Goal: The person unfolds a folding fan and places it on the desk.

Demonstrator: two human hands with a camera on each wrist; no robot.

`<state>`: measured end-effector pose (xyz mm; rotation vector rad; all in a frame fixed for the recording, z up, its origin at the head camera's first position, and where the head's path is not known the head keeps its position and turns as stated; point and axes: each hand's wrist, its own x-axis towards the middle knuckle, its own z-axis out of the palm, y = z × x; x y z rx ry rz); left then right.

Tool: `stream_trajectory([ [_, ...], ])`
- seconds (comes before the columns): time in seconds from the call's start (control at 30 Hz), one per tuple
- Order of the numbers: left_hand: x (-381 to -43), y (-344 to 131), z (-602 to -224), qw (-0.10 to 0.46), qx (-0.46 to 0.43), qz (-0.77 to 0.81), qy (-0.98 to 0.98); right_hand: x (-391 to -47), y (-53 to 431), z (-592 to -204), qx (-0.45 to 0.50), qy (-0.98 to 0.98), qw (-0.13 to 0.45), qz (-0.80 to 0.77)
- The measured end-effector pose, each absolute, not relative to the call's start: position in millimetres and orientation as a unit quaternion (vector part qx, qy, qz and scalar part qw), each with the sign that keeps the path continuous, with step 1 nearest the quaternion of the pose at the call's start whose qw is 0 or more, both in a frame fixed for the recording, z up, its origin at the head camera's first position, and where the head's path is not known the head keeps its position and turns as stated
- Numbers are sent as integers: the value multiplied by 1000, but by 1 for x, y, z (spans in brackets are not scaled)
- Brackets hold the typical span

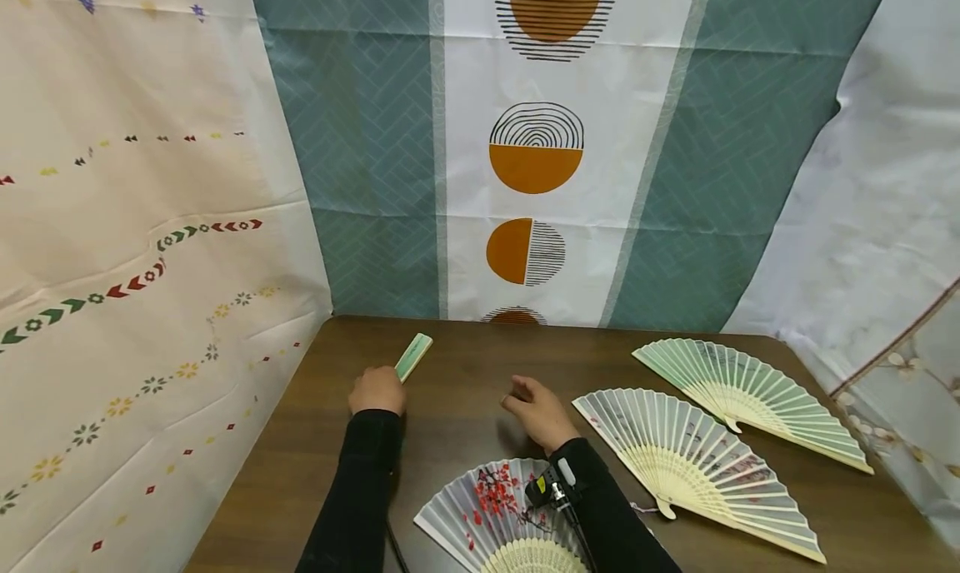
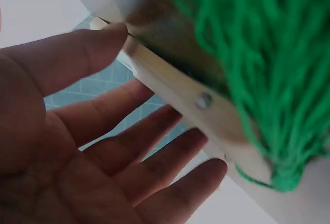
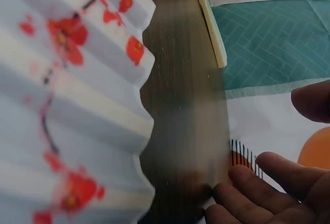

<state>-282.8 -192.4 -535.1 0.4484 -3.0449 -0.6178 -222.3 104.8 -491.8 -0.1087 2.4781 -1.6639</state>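
Observation:
My left hand [image 1: 377,390] pinches a folded hand fan [image 1: 413,356], pale green with light wooden ribs, at the table's left side. In the left wrist view the thumb and fingertips meet the fan's wooden edge, and a green tassel [image 2: 268,69] hangs by its pivot end. Slightly bent and holding nothing, the fingers of my right hand [image 1: 542,412] are above the middle of the table. Below that hand an open white fan [image 1: 457,510] with red blossoms lies at the near edge, partly hidden by the right forearm. Its pleats [image 3: 77,105] fill the left of the right wrist view.
On the right of the brown table [image 1: 465,390] lie two more spread fans: a white one [image 1: 697,465] with faint printing and, behind it, a green one [image 1: 750,390]. Patterned cloths [image 1: 360,140] hang behind and beside the table. A dark cable [image 1: 396,548] runs by the left forearm.

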Motion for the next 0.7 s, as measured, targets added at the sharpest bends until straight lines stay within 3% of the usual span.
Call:
stream_trajectory([
  [0.17,-278,-185,-518,13,147,-190,-971,-220,111,-489,-34,824,83,-559],
  [0.37,-282,-202,-541,6,130,-212,-969,-213,109,-495,-29,826,94,-555],
  [0.7,-252,-175,-477,25,125,-255,-959,-217,111,-486,-22,832,79,-549],
])
